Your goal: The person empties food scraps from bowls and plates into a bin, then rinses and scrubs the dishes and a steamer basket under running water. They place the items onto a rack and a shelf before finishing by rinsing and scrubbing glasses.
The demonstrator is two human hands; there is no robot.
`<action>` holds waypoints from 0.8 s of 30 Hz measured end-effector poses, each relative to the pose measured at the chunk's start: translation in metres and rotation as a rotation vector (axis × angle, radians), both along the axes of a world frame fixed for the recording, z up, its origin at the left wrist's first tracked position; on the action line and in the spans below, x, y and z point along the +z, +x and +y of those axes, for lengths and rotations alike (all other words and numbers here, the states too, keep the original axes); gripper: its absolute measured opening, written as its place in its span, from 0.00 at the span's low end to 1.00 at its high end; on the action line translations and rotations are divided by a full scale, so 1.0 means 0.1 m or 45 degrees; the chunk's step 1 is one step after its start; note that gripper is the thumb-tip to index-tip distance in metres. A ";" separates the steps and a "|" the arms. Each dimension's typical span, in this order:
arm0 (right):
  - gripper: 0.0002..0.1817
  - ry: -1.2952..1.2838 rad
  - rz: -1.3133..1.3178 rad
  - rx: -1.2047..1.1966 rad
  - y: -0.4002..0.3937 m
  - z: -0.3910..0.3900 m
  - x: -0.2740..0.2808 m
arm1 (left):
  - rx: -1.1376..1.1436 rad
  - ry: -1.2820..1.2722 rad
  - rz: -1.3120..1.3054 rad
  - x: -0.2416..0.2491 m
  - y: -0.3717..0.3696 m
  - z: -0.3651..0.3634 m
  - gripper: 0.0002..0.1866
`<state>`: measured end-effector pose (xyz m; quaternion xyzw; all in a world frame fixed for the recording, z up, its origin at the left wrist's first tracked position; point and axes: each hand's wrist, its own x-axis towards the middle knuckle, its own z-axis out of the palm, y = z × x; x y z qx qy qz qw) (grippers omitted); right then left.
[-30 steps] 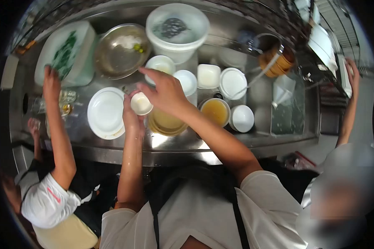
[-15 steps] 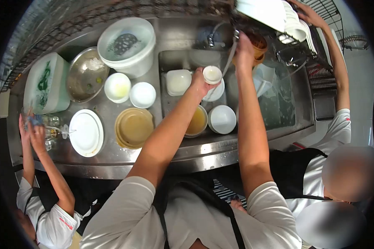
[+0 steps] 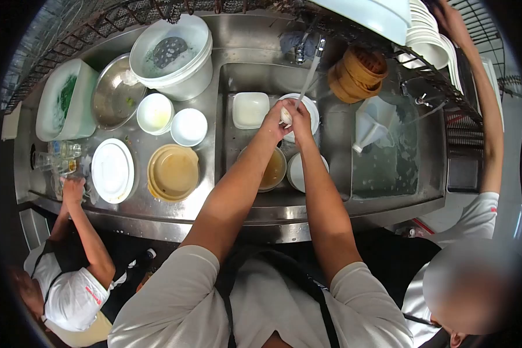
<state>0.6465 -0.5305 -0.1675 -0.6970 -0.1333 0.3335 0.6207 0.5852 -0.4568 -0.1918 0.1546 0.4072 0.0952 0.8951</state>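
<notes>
Both of my hands meet over the middle sink, under a stream of water from the tap (image 3: 319,46). My left hand (image 3: 276,123) is wrapped round a small white bowl (image 3: 286,115), which shows between the hands. From the other side, my right hand (image 3: 298,120) presses against the same bowl. Just behind them lies a white plate (image 3: 310,107). A square white dish (image 3: 250,110) sits to the left. Nearer to me in the sink are a bowl of brownish liquid (image 3: 274,169) and a white bowl (image 3: 297,174), both partly covered by my forearms.
Brown steamers (image 3: 358,74) stand behind the right, water-filled basin (image 3: 385,174). On the left counter are a white bucket (image 3: 197,66), a steel bowl (image 3: 115,95), white bowls and plates. A co-worker's hands (image 3: 72,190) are at glasses; another person's arm (image 3: 486,110) reaches the rack.
My right hand has come down from the tap to the small bowl. My left hand has moved slightly nearer to me with it, and the bowl is now tilted. Water now runs over the hands.
</notes>
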 end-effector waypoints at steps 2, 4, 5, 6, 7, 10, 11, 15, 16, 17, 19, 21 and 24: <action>0.21 0.072 0.061 -0.044 -0.02 0.07 -0.11 | 0.034 0.034 0.053 -0.08 -0.01 0.00 0.21; 0.21 0.293 0.204 -0.236 -0.02 0.14 -0.11 | 0.132 -0.087 0.104 -0.11 -0.01 0.01 0.22; 0.22 0.397 0.274 -0.336 -0.05 0.16 -0.08 | 0.179 -0.152 0.128 -0.11 -0.01 -0.01 0.23; 0.22 0.413 0.434 -0.306 -0.04 0.13 -0.03 | 0.180 -0.137 0.133 -0.12 -0.01 -0.03 0.25; 0.22 0.409 0.418 -0.256 0.00 0.12 -0.07 | 0.213 -0.157 0.116 -0.12 0.01 -0.04 0.26; 0.21 0.375 0.325 -0.159 0.10 0.06 -0.12 | 0.243 -0.184 0.063 -0.15 0.07 -0.09 0.27; 0.21 0.365 0.316 -0.183 0.12 0.05 -0.14 | 0.215 -0.176 0.046 -0.18 0.08 -0.09 0.27; 0.20 0.294 0.364 -0.241 0.15 0.04 -0.18 | 0.188 -0.207 0.058 -0.14 0.10 -0.12 0.28; 0.20 0.270 0.396 -0.244 0.14 0.04 -0.20 | 0.215 -0.226 0.056 -0.14 0.08 -0.12 0.28; 0.20 0.246 0.428 -0.245 0.13 0.05 -0.21 | 0.244 -0.244 0.054 -0.13 0.05 -0.11 0.28; 0.25 0.265 0.365 -0.207 0.07 0.09 -0.25 | 0.299 -0.284 0.032 -0.14 -0.03 -0.10 0.27; 0.29 0.309 0.400 -0.193 -0.06 0.07 -0.19 | 0.349 -0.326 -0.005 -0.16 -0.13 -0.09 0.27; 0.30 0.342 0.425 -0.184 -0.14 -0.01 -0.15 | 0.301 -0.311 -0.024 -0.22 -0.19 -0.15 0.28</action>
